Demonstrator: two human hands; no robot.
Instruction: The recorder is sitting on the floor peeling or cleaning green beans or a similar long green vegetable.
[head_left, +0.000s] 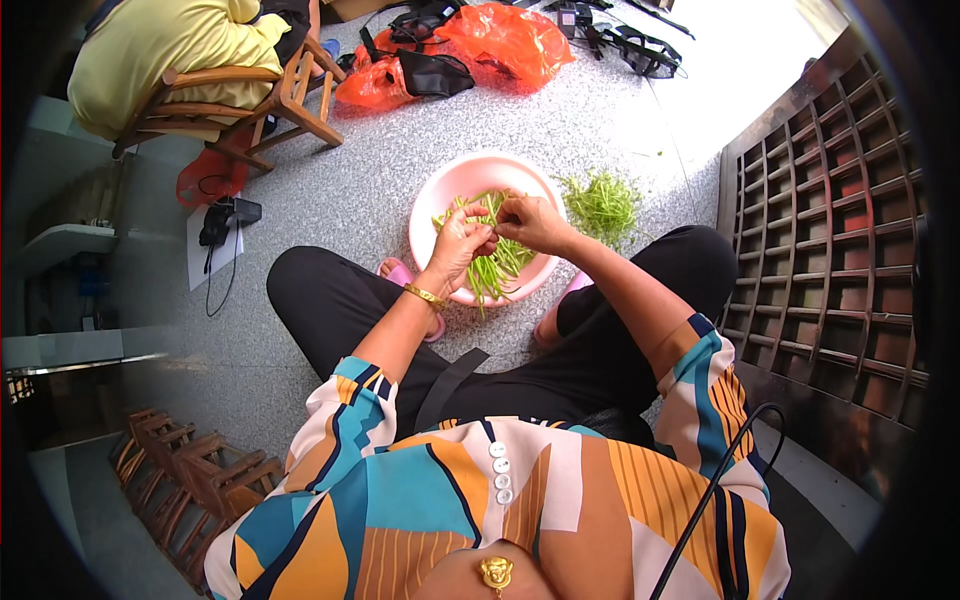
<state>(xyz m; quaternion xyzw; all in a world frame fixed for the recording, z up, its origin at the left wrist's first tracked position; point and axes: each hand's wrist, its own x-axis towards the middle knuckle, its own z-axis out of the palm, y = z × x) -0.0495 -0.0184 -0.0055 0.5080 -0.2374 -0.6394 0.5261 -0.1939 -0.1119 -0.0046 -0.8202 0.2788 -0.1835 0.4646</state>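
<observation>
A pink plastic basin stands on the floor between my feet, with long green vegetable stems lying in it. Over the basin, my left hand has its fingers bent and its thumb near the fingertips. Close against it on the right, my right hand has thumb and fingers drawn together. The fingers cover whatever may lie between them, so I cannot tell what either hand holds. To the right of the basin, a loose pile of thin green trimmings lies on the speckled floor.
A person in yellow sits on a wooden chair at the upper left. Red plastic bags and black straps lie beyond the basin. A black device with a cable rests on paper at left. A metal lattice stands at right, wooden stools at lower left.
</observation>
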